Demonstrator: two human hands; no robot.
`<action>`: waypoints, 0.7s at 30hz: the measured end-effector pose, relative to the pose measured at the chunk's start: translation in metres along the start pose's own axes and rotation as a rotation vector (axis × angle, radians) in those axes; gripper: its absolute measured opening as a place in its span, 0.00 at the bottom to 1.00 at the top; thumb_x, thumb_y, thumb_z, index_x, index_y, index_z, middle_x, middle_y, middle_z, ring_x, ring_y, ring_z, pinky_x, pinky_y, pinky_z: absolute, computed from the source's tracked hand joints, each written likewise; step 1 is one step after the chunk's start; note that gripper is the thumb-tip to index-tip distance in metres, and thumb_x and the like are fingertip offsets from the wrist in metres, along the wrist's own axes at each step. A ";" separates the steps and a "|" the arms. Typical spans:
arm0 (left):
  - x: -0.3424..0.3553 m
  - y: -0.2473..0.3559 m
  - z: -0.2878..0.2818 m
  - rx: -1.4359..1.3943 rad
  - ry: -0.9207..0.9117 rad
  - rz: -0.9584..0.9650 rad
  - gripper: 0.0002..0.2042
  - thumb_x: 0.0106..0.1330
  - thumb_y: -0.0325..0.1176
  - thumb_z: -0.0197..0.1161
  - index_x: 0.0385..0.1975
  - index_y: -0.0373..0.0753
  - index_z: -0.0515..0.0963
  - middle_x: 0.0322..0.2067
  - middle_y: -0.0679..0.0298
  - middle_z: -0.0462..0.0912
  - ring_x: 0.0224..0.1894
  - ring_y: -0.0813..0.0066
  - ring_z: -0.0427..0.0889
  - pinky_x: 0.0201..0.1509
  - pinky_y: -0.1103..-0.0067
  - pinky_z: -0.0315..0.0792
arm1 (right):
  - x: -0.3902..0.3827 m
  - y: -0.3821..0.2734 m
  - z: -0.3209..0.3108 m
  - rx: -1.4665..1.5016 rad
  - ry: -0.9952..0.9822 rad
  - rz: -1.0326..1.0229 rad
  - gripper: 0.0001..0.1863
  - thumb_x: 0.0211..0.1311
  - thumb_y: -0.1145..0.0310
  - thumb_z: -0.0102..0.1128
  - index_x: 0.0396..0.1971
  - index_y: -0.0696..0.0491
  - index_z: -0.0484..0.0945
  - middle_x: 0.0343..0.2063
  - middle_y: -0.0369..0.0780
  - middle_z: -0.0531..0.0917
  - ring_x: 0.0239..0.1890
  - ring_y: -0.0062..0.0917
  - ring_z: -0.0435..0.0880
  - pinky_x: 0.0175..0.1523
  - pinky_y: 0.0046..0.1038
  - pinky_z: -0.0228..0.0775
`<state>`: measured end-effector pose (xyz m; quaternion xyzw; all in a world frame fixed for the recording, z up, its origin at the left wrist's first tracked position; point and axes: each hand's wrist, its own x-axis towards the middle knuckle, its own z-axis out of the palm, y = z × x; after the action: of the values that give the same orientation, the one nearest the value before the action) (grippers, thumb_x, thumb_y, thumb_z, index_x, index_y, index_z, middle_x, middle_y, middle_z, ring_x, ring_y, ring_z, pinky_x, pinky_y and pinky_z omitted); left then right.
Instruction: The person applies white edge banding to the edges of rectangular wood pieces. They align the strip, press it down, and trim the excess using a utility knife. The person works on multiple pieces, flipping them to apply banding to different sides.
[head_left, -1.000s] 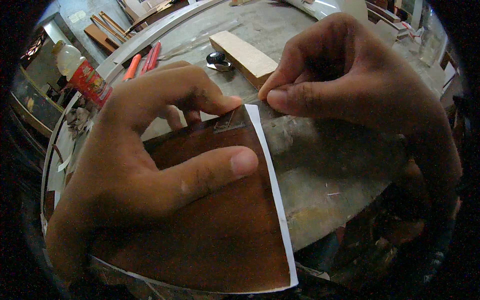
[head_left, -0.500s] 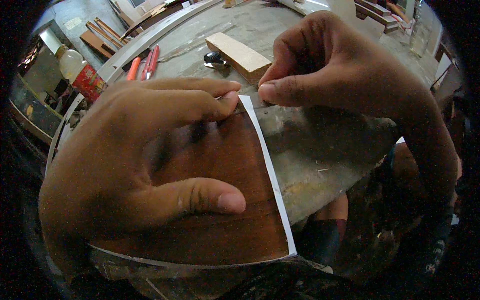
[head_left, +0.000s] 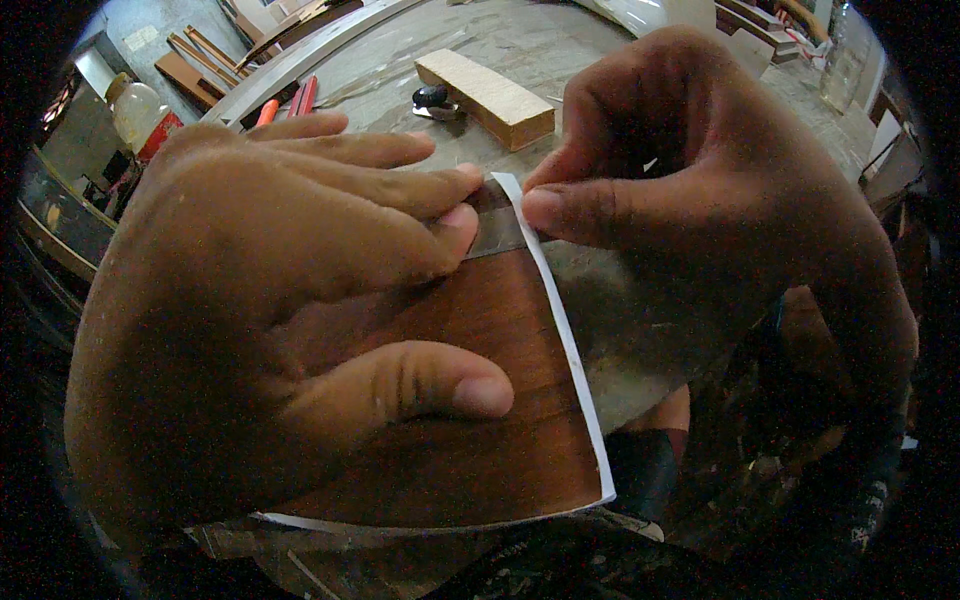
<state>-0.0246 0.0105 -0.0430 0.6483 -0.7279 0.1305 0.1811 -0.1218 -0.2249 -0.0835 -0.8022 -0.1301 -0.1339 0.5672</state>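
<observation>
A brown wood-grain sheet [head_left: 510, 330] with a white edge lies in front of me, its near side toward my body. My left hand [head_left: 270, 280] is spread over it, fingers apart and thumb stretched across the surface. A thin grey strip [head_left: 497, 233] crosses the sheet's far end, touched by the left fingertips; whether it is a ruler or clear tape I cannot tell. At the far right corner, by the white edge, my right hand [head_left: 650, 170] is closed in a pinch. What sits between its thumb and finger is hidden.
Beyond my hands, a pale wood block [head_left: 490, 95] lies on the grey worktable [head_left: 610, 50], next to a small black-and-silver object [head_left: 435, 102]. Red-handled tools [head_left: 300, 97] are at the left, near a plastic bottle [head_left: 145, 115] with a red label. A leg [head_left: 660, 420] shows below the table edge.
The sheet has shifted slightly right in view. My left fingers have spread, and the grey strip now shows beside them. My right hand's pinch has come against the white edge.
</observation>
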 end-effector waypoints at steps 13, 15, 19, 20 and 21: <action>-0.023 0.013 -0.006 0.054 0.011 -0.018 0.33 0.45 0.47 0.83 0.47 0.32 0.80 0.49 0.44 0.86 0.56 0.46 0.84 0.68 0.53 0.67 | -0.006 -0.012 0.008 0.127 0.030 0.067 0.10 0.59 0.72 0.78 0.27 0.56 0.81 0.24 0.33 0.86 0.29 0.11 0.83 0.35 0.16 0.73; -0.023 0.014 -0.006 0.063 0.017 -0.019 0.32 0.45 0.47 0.83 0.46 0.32 0.80 0.49 0.44 0.86 0.56 0.47 0.84 0.67 0.53 0.67 | -0.006 -0.014 0.010 0.089 0.006 0.104 0.10 0.59 0.72 0.77 0.27 0.56 0.82 0.24 0.33 0.86 0.29 0.11 0.83 0.35 0.17 0.73; -0.023 0.019 -0.004 0.074 0.021 -0.017 0.32 0.45 0.46 0.83 0.46 0.32 0.80 0.49 0.45 0.86 0.55 0.48 0.84 0.67 0.53 0.68 | -0.022 -0.009 0.017 -0.120 0.147 -0.011 0.10 0.59 0.73 0.77 0.27 0.57 0.81 0.25 0.35 0.87 0.29 0.11 0.83 0.37 0.17 0.74; -0.023 0.020 -0.003 0.077 0.020 -0.015 0.32 0.45 0.46 0.83 0.46 0.33 0.80 0.49 0.45 0.86 0.55 0.48 0.84 0.66 0.53 0.68 | -0.025 -0.006 0.014 -0.149 0.157 -0.013 0.10 0.59 0.73 0.77 0.27 0.57 0.81 0.25 0.35 0.87 0.30 0.12 0.84 0.37 0.17 0.75; -0.022 0.021 -0.002 0.078 0.019 -0.013 0.31 0.45 0.46 0.83 0.45 0.33 0.80 0.48 0.45 0.86 0.55 0.48 0.84 0.66 0.53 0.68 | -0.029 -0.004 0.013 -0.144 0.146 0.000 0.10 0.58 0.73 0.77 0.27 0.57 0.81 0.25 0.35 0.87 0.30 0.12 0.84 0.37 0.17 0.75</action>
<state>-0.0435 0.0340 -0.0504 0.6584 -0.7162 0.1639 0.1633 -0.1491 -0.2129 -0.0947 -0.8288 -0.0787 -0.2010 0.5162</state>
